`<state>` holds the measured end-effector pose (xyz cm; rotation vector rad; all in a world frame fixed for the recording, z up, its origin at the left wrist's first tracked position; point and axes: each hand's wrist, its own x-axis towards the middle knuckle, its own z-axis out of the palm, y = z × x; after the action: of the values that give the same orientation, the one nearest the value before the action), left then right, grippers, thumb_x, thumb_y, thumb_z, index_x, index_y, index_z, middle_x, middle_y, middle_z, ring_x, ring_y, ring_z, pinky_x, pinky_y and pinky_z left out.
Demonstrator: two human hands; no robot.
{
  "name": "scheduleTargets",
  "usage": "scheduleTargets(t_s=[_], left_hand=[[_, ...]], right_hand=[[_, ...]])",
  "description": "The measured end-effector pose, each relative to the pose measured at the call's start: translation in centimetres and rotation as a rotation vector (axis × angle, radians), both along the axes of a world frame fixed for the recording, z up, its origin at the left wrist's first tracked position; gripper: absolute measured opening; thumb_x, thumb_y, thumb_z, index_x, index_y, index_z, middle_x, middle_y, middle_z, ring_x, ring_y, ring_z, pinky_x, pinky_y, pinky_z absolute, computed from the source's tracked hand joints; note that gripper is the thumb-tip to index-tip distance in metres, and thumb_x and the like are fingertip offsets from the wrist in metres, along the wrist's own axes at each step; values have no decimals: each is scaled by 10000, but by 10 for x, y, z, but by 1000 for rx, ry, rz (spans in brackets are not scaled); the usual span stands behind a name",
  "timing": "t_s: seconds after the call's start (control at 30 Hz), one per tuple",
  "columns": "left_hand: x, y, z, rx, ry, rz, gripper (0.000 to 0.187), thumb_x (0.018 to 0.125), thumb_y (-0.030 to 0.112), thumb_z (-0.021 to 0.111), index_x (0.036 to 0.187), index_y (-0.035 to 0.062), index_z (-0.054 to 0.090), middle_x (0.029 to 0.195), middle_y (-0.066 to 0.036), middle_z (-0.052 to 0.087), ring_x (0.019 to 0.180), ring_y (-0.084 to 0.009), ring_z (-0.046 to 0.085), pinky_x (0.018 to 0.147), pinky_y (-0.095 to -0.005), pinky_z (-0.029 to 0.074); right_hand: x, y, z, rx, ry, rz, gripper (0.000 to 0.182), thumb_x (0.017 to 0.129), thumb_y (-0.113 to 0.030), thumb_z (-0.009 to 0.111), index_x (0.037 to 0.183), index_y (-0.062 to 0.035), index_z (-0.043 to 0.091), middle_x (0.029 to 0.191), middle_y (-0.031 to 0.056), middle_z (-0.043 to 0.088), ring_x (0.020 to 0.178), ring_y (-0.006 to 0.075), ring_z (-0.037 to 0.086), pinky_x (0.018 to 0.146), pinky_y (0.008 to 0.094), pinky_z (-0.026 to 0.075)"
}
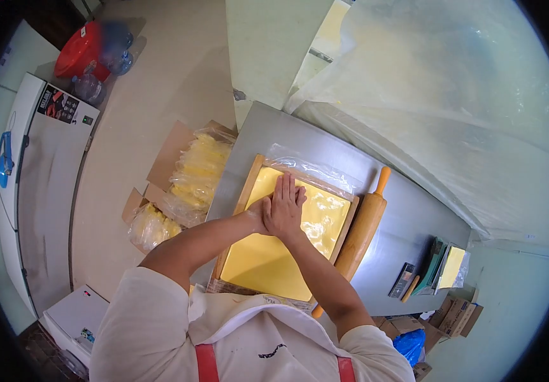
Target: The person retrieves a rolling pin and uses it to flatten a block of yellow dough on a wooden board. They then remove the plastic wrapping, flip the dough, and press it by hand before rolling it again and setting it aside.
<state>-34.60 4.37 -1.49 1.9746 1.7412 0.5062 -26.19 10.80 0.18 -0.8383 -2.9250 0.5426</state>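
Note:
A yellow sheet with a shiny surface lies in a wooden frame on the metal table. My right hand rests on top of my left hand, its fingers stretched out toward the far edge of the frame. Beneath it, my left hand lies crosswise against the sheet, mostly covered, with some fingertips showing past the right hand. Both hands look flat and open. Clear plastic film sticks out beyond the frame's far side.
Right of the frame lies a wooden rolling pin. Farther right are a dark box and a stack of sheets. Bagged yellow pieces fill a floor carton at left. Plastic sheeting hangs beyond the table.

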Motion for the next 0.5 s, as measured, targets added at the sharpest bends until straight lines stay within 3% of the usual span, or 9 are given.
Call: scheduleTargets(t_s=[0.27,0.5], left_hand=[[4,5,-13,-59,-55,4,706,922,490,428,1471,61,311,1548,-138,291,1436,-297,237,1203,-422,131],[5,5,-7,-40,7,-1,697,924,492,424,1466,64,328,1545,-131,303,1434,-292,245,1203,-422,132]], right_hand=[[-14,2,0,32,33,170,634,888,-266,489,1390,108,387,1501,268,331,1423,380,287,1149,545,178],[-22,7,-6,42,-73,279,611,879,-232,485,1388,94,399,1501,259,336,1421,361,293,1160,466,227]])
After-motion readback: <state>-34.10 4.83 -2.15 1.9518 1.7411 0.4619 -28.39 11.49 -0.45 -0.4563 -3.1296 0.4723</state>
